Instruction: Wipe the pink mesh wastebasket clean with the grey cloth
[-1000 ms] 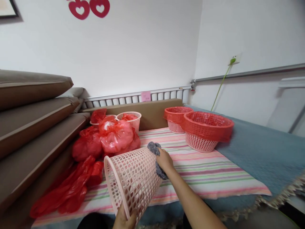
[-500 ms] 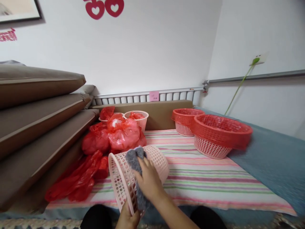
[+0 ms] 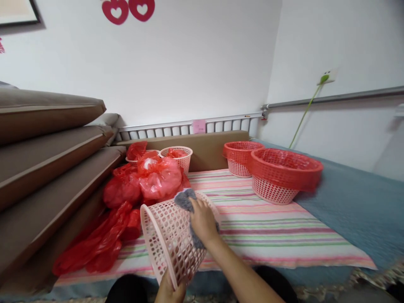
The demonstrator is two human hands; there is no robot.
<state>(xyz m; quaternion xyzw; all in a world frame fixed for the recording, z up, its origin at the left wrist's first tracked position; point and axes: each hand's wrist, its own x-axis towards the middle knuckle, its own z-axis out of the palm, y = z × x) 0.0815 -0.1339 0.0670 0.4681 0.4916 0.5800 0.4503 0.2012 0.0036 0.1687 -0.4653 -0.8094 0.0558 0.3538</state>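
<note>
A pale pink perforated plastic basket (image 3: 167, 235) lies tilted on its side in front of me, its open rim toward the lower left. My left hand (image 3: 166, 291) grips that rim at the bottom of the view. My right hand (image 3: 203, 221) presses a grey cloth (image 3: 187, 201) against the basket's outer wall near its base, fingers closed over the cloth.
Red plastic bags (image 3: 139, 185) are heaped at the left on a striped cloth (image 3: 268, 235). Small pink baskets (image 3: 178, 155) stand behind them. Red-lined baskets (image 3: 284, 172) stand at the right. Brown cushions (image 3: 47, 147) are stacked on the left. A blue cover (image 3: 356, 202) lies to the right.
My right hand with the cloth has slid from the basket's base down along its side and back up toward the base. The basket has turned a little in my left hand.
</note>
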